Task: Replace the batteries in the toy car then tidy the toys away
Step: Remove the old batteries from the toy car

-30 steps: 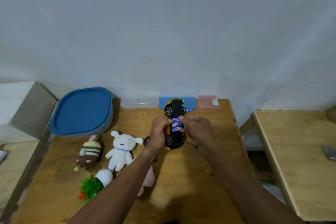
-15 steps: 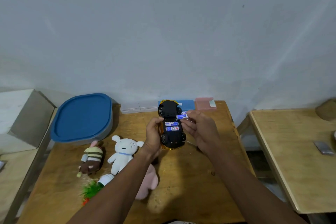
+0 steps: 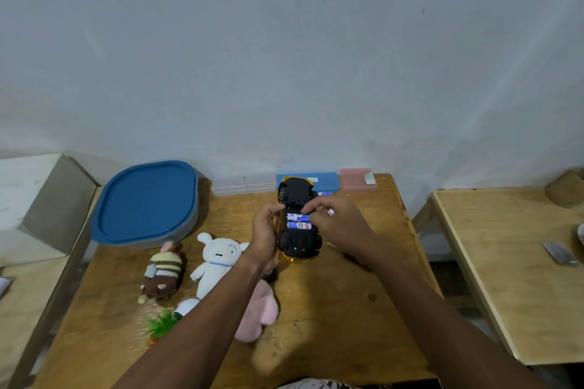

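Observation:
The toy car (image 3: 297, 240) is turned upside down above the wooden table (image 3: 331, 309), its black underside and open battery bay facing me. Two blue-and-white batteries (image 3: 298, 221) lie in the bay. My left hand (image 3: 267, 230) grips the car's left side. My right hand (image 3: 338, 224) hovers over the bay with curled fingers, fingertips at the upper battery. The pale end of a small thing that looks like a battery (image 3: 331, 212) shows between its fingers. Another blue battery (image 3: 325, 193) lies on the table beyond the car.
A blue-lidded container (image 3: 145, 202) stands at the back left. A white plush (image 3: 218, 259), a brown striped plush (image 3: 162, 275), a pink plush (image 3: 262, 313) and a small green plant toy (image 3: 162, 324) lie front left. Blue box (image 3: 327, 181) and pink box (image 3: 357, 180) sit against the wall. A second table (image 3: 505, 262) stands right.
My right hand pulled one battery out of the bay, leaving two inside, and has moved back over the bay. The car has stayed upside down in my left hand.

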### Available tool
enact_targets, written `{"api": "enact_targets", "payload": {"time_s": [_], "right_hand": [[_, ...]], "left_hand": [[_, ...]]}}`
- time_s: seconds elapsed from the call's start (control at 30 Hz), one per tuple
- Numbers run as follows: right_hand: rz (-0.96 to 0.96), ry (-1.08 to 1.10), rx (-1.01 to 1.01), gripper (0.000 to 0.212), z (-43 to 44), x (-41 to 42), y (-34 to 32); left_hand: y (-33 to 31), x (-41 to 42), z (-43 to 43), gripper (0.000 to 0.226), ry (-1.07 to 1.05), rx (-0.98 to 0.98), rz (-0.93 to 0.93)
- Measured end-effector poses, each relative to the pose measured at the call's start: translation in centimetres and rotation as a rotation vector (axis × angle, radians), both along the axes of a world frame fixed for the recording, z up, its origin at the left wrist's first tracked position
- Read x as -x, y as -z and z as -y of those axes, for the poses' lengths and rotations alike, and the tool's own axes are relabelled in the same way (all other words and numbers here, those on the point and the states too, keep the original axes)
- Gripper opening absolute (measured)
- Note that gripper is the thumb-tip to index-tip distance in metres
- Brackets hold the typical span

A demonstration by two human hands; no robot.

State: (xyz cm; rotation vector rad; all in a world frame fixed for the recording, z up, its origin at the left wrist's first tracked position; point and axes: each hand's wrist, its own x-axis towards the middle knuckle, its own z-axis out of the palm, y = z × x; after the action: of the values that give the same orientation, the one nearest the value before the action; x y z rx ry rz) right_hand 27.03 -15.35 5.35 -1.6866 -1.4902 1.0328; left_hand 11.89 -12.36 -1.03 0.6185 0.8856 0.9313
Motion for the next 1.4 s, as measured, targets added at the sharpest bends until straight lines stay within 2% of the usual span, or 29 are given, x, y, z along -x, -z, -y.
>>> {"api": "enact_targets", "payload": {"time_s": [0.07, 0.13, 0.33, 0.47, 0.53, 0.73, 0.83, 0.9, 0.97, 1.03, 1.1, 1.17, 1.23, 1.3, 1.4], "right_hand": [[0.283, -0.167, -0.199, 0.019, -0.1, 0.1, 0.8], [0.442, -0.253, -0.285, 0.02, -0.2, 0.0, 1.0], [0.699, -0.47, -0.467, 0.024, -1.0, -0.6, 0.5], [0.799, -0.608, -0.461, 0.039, -2.0, -1.1, 0.0], [0.807, -0.648, -0.433, 0.035, -2.3, -1.3, -0.3], [0.7, -0.644, -0.387, 0.009, -2.4, -1.1, -0.4], [0.531, -0.511, -0.343, 0.013, -2.2, -1.1, -0.1], [0.215, -0.287, -0.336, 0.014, -1.6, -0.7, 0.0], [-0.25, 0.028, -0.225, 0.012, -1.4, -0.4, 0.0], [-0.608, 0.264, 0.018, 0.011, -1.5, -0.6, -0.2], [-0.783, 0.387, 0.281, 0.014, -1.5, -1.0, -0.3], [-0.722, 0.393, 0.446, 0.006, -1.2, -1.2, -0.1], [-0.519, 0.324, 0.446, 0.006, -0.7, -1.0, 0.0], [-0.339, 0.274, 0.299, 0.008, -0.3, -0.5, 0.2], [-0.178, 0.288, 0.08, 0.014, -0.3, 0.3, 0.8]], "left_hand": [[-0.3, 0.0, 0.1, 0.049, 0.054, 0.013, 0.027], [-0.6, 0.3, 0.1, 0.053, 0.092, 0.043, 0.018], [-1.5, 1.2, 0.1, 0.05, 0.2, 0.1, -0.06], [-1.9, 1.1, 0.0, 0.052, 0.245, 0.125, -0.056], [-1.9, 1.0, 0.0, 0.049, 0.265, 0.124, -0.057], [-1.3, 0.3, 0.2, 0.046, 0.247, 0.178, -0.038], [-1.1, 0.4, 0.1, 0.046, 0.214, 0.16, -0.033], [-1.0, 0.6, -0.3, 0.048, 0.169, 0.137, -0.03], [-1.1, 0.8, -0.8, 0.051, 0.127, 0.109, -0.016], [-1.1, 0.9, -1.0, 0.051, 0.091, 0.088, 0.002], [-1.0, 0.9, -1.1, 0.048, 0.037, 0.043, 0.009], [-0.6, 0.7, -1.2, 0.046, -0.026, -0.037, -0.001], [-0.5, 0.2, -1.1, 0.05, -0.066, -0.108, -0.04], [-0.7, -0.4, -1.0, 0.057, -0.093, -0.119, -0.071], [-0.7, -1.2, -1.0, 0.06, -0.153, -0.17, -0.101]]}}
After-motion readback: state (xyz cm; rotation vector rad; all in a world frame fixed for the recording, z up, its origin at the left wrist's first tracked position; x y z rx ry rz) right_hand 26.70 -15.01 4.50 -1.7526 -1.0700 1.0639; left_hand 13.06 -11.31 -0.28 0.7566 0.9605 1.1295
